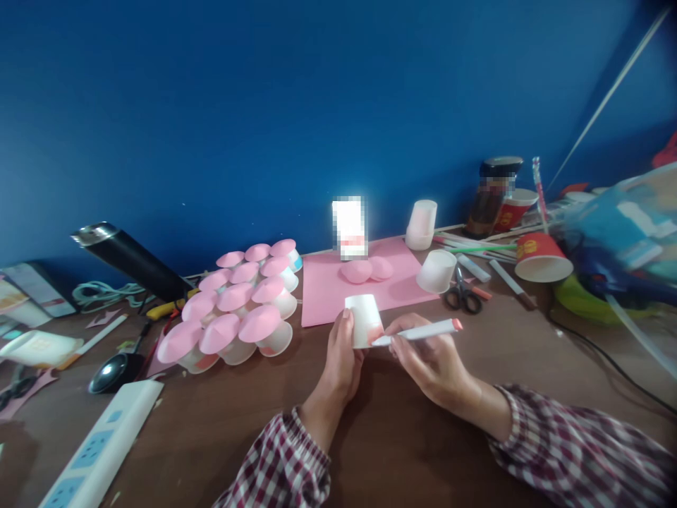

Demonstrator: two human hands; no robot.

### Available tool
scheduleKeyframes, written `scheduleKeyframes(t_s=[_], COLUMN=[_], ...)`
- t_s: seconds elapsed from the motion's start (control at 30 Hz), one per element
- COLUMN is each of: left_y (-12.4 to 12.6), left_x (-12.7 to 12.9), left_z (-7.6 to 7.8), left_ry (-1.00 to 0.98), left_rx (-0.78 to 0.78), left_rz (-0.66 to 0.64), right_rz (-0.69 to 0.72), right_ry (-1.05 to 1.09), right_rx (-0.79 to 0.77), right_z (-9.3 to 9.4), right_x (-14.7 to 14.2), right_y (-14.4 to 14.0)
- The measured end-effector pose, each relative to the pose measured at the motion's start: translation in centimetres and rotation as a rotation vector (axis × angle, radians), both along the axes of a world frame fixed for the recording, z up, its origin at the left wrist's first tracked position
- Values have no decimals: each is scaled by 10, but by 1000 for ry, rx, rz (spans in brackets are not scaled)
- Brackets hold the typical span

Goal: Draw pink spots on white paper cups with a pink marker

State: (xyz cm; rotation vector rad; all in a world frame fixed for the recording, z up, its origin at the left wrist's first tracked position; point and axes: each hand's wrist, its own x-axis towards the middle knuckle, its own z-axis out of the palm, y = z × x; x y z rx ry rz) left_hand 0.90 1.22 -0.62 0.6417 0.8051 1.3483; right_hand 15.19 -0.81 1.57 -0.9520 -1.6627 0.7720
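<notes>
Now: left hand one cup, right hand one marker.

Brown wooden table carrying: pink paper sheet at centre; cluster of pink-lidded cups to its left; scissors and 2 upturned white cups lying right; power strip resting near-left.
</notes>
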Motion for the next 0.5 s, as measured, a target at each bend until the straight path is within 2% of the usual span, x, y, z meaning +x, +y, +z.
scheduleKeyframes(t_s=[0.2,0.37,0.5], left_y=[-1,-1,-1], left_x=[0,1,1], left_z=[2,2,3], left_ry=[15,6,11], left_rx=[20,16,-16], left_rz=[-10,-7,6], right_rz=[31,-43,-33], right_ry=[26,-1,11], right_rx=[-3,12,22], right_z=[-2,0,1], right_x=[-1,0,0], right_y=[0,0,0])
